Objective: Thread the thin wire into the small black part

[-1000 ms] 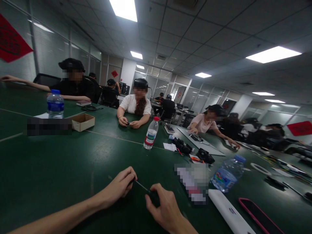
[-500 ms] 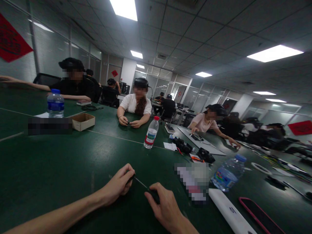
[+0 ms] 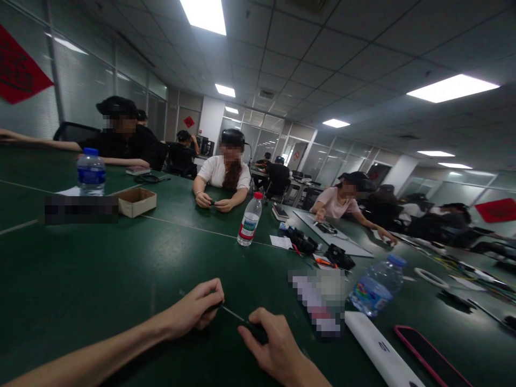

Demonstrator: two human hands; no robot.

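My right hand (image 3: pixel 278 341) is closed around the dark handle of a screwdriver (image 3: pixel 234 313), whose thin metal shaft points left toward my other hand. My left hand (image 3: pixel 201 306) is pinched on a small dark piece (image 3: pixel 213 307) at the shaft's far end; the fingers hide most of it, so its kind cannot be made out. Both hands are low over the green table (image 3: pixel 121 279), near its front.
A red-capped water bottle (image 3: pixel 249 221) stands ahead. To the right are a blue-capped bottle (image 3: pixel 378 287), a white box-like object (image 3: pixel 381 346) and a pink-edged phone (image 3: pixel 433 357). An open cardboard box (image 3: pixel 137 204) sits at left. Several people sit around the table.
Both hands have dropped slightly toward me, the screwdriver with them. My grip on both things looks the same.
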